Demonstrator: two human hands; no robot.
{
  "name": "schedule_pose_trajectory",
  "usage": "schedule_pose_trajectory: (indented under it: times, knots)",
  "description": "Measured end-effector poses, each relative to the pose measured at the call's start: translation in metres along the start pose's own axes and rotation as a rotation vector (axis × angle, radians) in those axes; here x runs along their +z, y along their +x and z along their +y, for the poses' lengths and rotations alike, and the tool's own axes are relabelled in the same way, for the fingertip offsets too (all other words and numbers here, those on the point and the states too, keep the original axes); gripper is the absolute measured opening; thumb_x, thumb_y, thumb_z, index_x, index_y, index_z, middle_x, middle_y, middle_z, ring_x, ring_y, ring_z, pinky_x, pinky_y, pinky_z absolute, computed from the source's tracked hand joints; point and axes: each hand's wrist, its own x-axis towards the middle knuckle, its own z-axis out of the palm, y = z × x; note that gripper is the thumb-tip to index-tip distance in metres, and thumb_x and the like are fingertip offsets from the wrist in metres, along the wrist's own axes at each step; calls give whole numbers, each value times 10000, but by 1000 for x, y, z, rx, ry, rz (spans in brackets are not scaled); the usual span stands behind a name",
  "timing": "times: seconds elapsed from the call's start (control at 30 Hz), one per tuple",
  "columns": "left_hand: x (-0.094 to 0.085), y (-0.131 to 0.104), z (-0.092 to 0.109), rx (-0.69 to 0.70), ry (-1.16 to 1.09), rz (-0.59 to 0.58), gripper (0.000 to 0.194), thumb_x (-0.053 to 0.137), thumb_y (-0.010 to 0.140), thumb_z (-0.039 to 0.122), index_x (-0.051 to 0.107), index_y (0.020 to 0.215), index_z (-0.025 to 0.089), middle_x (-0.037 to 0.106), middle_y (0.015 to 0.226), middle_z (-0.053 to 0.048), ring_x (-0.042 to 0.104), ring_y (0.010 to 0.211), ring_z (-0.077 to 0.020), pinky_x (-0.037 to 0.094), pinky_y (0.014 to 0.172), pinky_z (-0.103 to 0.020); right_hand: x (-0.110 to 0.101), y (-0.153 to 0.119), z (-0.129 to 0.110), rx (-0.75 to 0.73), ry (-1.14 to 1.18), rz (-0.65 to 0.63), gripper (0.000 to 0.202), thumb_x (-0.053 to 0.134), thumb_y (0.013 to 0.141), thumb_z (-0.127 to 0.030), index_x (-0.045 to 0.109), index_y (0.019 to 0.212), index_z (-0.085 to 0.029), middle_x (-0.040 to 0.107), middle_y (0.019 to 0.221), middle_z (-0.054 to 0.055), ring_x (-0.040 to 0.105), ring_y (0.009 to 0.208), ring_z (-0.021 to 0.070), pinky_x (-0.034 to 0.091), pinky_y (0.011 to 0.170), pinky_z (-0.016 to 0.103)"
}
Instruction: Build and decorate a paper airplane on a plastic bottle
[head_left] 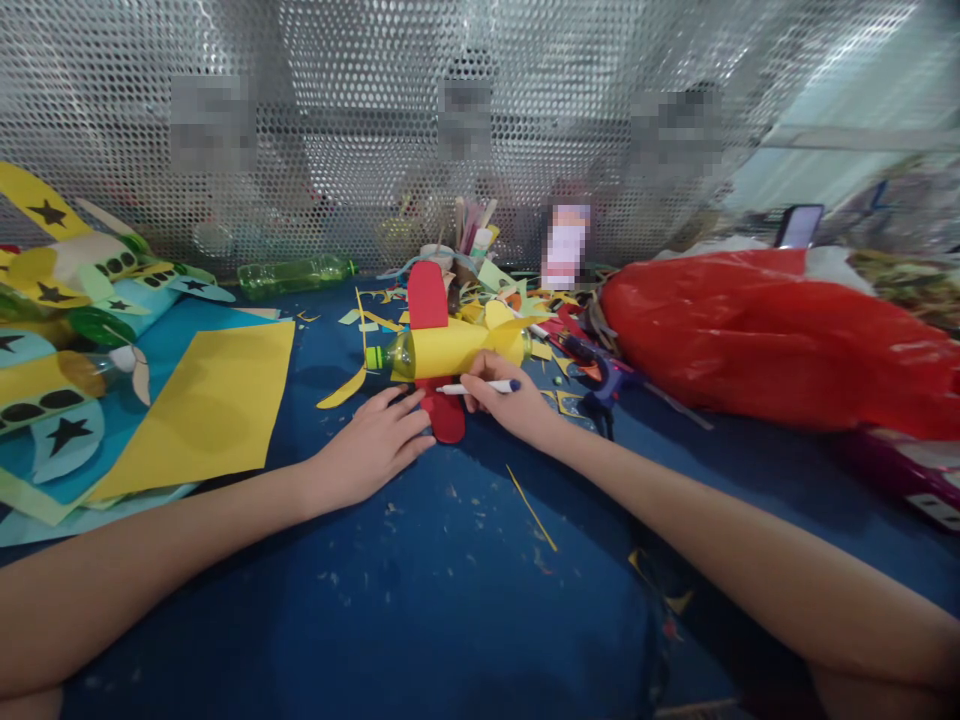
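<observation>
A toy plane made from a green bottle wrapped in yellow paper [442, 350] lies on the blue table, its cap to the left beside a yellow propeller. One red wing [427, 296] points away from me, and the other red wing [448, 418] points toward me. My right hand [510, 395] is closed on a white marker with a dark blue end [487, 387], whose tip is over the near wing. My left hand [375, 440] lies with its fingers spread, the fingertips at that wing's left edge.
Finished paper-covered bottle planes [67, 395] and a yellow sheet [217, 400] lie at the left. A green bottle [296, 277] is behind. Paper scraps, scissors [604, 375] and a red plastic bag [765, 340] are at the right. A perforated metal wall [360, 110] stands beyond.
</observation>
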Motion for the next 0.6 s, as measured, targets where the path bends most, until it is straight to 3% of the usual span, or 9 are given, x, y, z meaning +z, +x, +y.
schedule_pose_trajectory:
  times: [0.33,0.6]
  knots:
    - [0,0,0,-1,-22,-1,449,236,1042,444,610,1119,207,570,1380,-100,439,1349,-251,300,1156,-495,1,0,5,10,59,-12,217,574,890,-350,455,753,-232,584,576,-46,470,502,107,362,525,272]
    - [-1,1,0,-2,-20,-16,449,242,1041,444,613,1099,199,565,1384,-114,449,1341,-259,307,1148,-499,0,-1,-7,18,-64,12,205,544,863,-267,450,685,-231,547,521,-52,458,508,114,347,546,283]
